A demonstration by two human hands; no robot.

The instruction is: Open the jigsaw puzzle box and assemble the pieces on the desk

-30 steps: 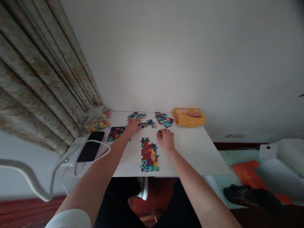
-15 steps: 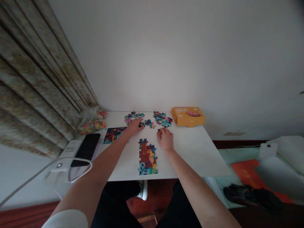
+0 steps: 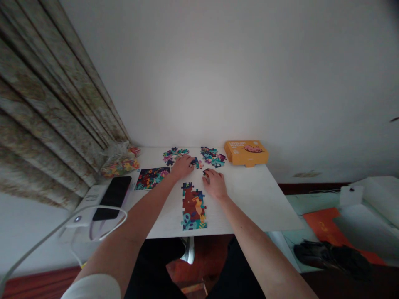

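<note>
Jigsaw pieces lie in loose clusters along the far side of the tabletop. My left grip rests on them, open or shut I can't tell. Nearer me, the assembled strip points away, long axis front-to-back. My right grip curls over a small piece, closure unclear. A careless wrist sweep could scatter the loose pieces or split the strip.

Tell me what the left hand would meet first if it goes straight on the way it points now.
The left hand would likely meet the small cluster of jigsaw pieces just beyond its fingers; depth is unclear, they may already touch.
</note>
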